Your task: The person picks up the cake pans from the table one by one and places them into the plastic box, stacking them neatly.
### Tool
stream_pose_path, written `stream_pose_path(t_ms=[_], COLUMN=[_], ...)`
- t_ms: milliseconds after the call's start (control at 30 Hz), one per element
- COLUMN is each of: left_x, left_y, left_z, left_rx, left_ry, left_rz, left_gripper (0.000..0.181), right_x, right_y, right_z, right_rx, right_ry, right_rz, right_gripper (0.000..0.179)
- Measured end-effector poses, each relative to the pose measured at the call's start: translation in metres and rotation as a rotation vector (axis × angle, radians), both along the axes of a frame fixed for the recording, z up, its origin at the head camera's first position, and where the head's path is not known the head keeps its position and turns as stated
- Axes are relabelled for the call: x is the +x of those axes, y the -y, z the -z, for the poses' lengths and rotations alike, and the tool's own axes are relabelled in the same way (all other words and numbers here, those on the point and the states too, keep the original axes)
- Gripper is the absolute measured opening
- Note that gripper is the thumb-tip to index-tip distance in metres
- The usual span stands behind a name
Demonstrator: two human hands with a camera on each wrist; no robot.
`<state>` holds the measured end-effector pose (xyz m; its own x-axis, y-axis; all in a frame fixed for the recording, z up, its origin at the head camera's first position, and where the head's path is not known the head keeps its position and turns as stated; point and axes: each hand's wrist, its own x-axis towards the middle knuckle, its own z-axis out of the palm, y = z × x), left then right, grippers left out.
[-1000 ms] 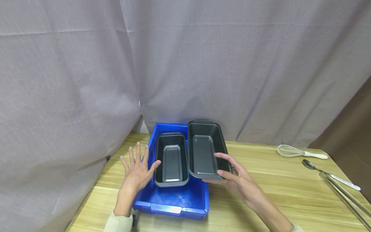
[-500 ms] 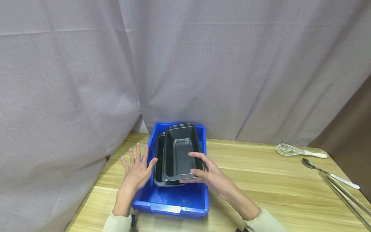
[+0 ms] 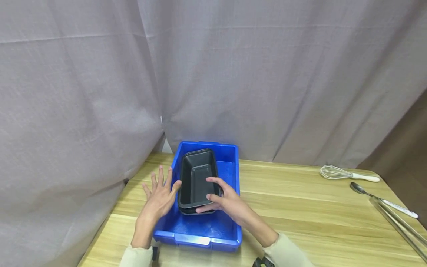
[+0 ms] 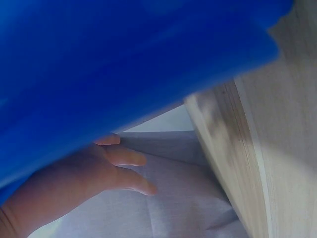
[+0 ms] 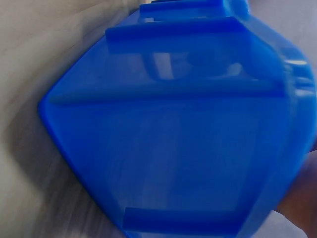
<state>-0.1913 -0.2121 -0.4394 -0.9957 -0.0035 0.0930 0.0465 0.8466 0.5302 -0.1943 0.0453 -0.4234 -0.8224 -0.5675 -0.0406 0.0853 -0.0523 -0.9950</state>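
Observation:
In the head view, a dark loaf pan point(image 3: 199, 178) sits on top of a second dark loaf pan point(image 3: 191, 212), slightly turned against it. Both are inside a blue plastic bin point(image 3: 228, 170). My right hand point(image 3: 231, 204) holds the upper pan at its near right corner, a fingertip reaching inside it. Only part of the lower pan's near rim shows. At the bin's left side, my left hand point(image 3: 160, 200) has its fingers spread. The left wrist view shows that hand point(image 4: 94, 173) partly hidden by the bin wall point(image 4: 124, 64).
To the right on the wooden table point(image 3: 283, 207) lie a whisk point(image 3: 347, 174) with a white handle, a spoon point(image 3: 383, 202) and a long metal object point(image 3: 400, 224) cut off by the frame. A grey curtain point(image 3: 233, 85) hangs behind the table.
My right hand has carried the upper loaf pan left, from the bin's right side to over the other pan, and lowered it. My left hand has stayed nearly still.

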Motion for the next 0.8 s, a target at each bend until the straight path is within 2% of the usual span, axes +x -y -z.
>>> stream_pose_path(t_ms=[200,400,533,633,733,800], left_x=[0.000,0.000,-0.001,-0.002,-0.002,-0.002], left_y=[0.001,0.001,0.001,0.002,0.003,0.005], left_z=[0.002,0.001,0.001,0.000,0.000,-0.001], left_rx=[0.016,0.045,0.040,0.037,0.033,0.027], left_ry=[0.013,0.021,0.022,0.022,0.024,0.026], left_rz=[0.012,0.020,0.013,0.007,0.002,-0.001], left_gripper=[0.073,0.072,0.072,0.073,0.073,0.074], right_x=[0.004,0.008,0.009,0.010,0.012,0.013], right_y=[0.010,0.017,0.019,0.020,0.021,0.020], right_z=[0.006,0.004,0.001,0.000,-0.002,-0.004], right_rx=[0.257,0.438,0.560,0.665,0.728,0.724], right_ry=[-0.200,-0.351,-0.414,-0.452,-0.473,-0.467], right_rz=[0.102,0.141,0.173,0.182,0.164,0.140], right_gripper=[0.055,0.067,0.077,0.077,0.074,0.073])
